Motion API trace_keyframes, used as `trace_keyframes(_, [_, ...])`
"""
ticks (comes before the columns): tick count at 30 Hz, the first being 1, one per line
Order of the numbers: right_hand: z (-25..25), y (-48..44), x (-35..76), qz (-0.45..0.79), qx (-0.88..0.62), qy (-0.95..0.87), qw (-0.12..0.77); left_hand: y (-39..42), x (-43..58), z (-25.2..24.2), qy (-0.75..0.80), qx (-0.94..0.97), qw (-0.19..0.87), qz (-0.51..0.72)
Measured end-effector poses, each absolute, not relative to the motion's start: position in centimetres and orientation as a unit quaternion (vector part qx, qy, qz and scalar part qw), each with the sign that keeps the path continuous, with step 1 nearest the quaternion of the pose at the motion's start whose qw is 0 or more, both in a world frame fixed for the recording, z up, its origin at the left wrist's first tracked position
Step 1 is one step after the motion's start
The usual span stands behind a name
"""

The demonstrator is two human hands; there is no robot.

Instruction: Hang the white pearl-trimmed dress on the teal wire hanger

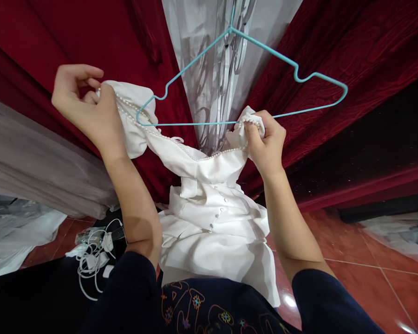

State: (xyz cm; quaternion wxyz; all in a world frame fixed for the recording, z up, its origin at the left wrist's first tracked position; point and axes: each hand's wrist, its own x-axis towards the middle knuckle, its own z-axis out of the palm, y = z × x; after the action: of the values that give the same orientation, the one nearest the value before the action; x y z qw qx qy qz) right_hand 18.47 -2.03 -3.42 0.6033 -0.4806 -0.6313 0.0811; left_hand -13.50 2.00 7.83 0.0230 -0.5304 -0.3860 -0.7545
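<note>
A white garment point(209, 208) with a pearl-trimmed neckline and small buttons hangs between my hands. My left hand point(83, 104) pinches its left shoulder, which is partly over the left end of a thin teal wire hanger point(244, 69). My right hand point(264, 139) is closed on the bunched right shoulder, just under the hanger's bottom bar. The hanger hangs in front of me, its hook cut off at the top edge.
Dark red curtains point(334, 51) flank a sheer white patterned panel point(212, 60) behind the hanger. Grey fabric point(31, 171) lies at left. White cables and chargers point(94, 255) sit on a dark surface low left. Red floor tiles point(351, 250) show at right.
</note>
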Motion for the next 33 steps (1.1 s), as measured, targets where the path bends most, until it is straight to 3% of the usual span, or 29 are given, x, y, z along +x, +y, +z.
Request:
trace_keyframes(6, [-3.7,-1.7,17.7,0.082,-0.488,-0.625,0.603,2.4,-11.4,8.5,-0.382,-0.626,0.029,-0.679])
trace_keyframes(11, [-3.8,-1.7,17.5,0.083,-0.465,-0.626,0.62,4.6,-9.0,7.6,-0.412,-0.66,-0.145,-0.611])
trace_keyframes(16, [-3.7,-1.7,18.3,0.082,-0.467,-0.634,0.611,6.3,-11.1,6.4,-0.441,-0.608,-0.095,-0.653])
trace_keyframes(19, [-3.8,-1.8,18.3,0.081,-0.469,-0.632,0.612,6.8,-12.6,5.9,-0.426,-0.587,-0.121,-0.678])
trace_keyframes(33, [-3.7,-1.8,18.4,0.073,-0.48,-0.62,0.617,3.5,-14.1,2.2,-0.418,-0.645,-0.124,-0.628])
